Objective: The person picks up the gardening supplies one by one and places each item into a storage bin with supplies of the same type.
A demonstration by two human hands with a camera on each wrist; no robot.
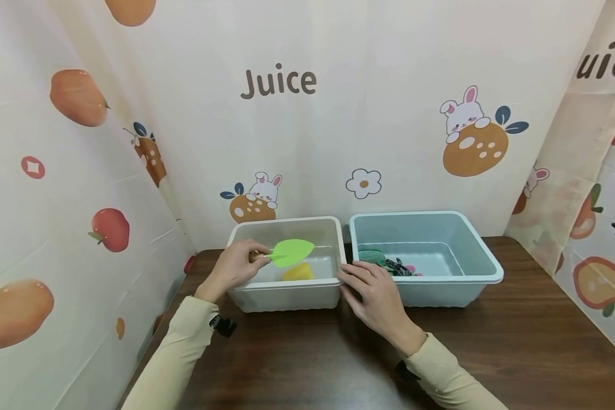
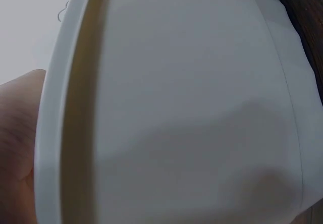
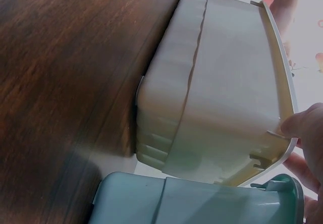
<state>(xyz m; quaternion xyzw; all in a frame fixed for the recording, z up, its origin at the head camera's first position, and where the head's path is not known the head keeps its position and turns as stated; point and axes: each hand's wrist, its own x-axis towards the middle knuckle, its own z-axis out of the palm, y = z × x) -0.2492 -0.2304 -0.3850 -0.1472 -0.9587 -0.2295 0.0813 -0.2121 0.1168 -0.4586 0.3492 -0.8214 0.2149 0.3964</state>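
Observation:
My left hand [image 1: 237, 263] grips the short handle of a green tool with a flat leaf-shaped blade [image 1: 291, 252], over the white bin [image 1: 287, 297]. The tool's exact kind is unclear. Below the blade, a yellow thing [image 1: 298, 272] lies on the bin's floor. With its thumb outside, my right hand [image 1: 375, 296] pinches the white bin's rim at the front right corner. This hand [image 3: 312, 133] also lies close to the blue bin [image 3: 192, 199]. In the left wrist view, the white bin's outer wall [image 2: 192, 82] hides most of the left hand [image 2: 17, 143].
A light blue bin [image 1: 435, 291] stands right of the white one, a narrow gap between them. Inside lie a green bundle [image 1: 372, 257], a black-and-white thing [image 1: 397, 267] and a bit of pink. Both stand on a dark wooden table [image 1: 297, 359] before a printed curtain [image 1: 328, 142].

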